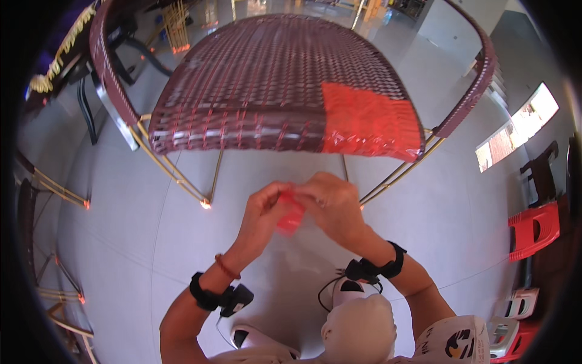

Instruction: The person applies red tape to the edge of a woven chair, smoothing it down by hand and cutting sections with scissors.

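"Where do you have the red plastic?"

"Near the centre of my dial, a shade toward 6. It is off the floor, between the wearer's hands, on the near side of the brown woven chair at 12."

"Which way does it point?"

"Steep. Long axis from about 1 down to 7, lower end free, upper end among the fingers."

"And its looks?"

"Bright red, glossy, partly see-through toward the bottom. Motion smears its edges; I can't tell a small roll from a folded strip."

"The hands?"

"Left hand, on its 9 o'clock side, pinches it between thumb and fingers. Right hand, on the 2 o'clock side, nips the upper end, slightly blurred. Fingertips of the two meet there."

"I also note red at 2."

"Yes, a red sheet, creased and shiny, over the seat's front corner and down its front edge. Further out, just past 3, I log a red stool on the grey floor."
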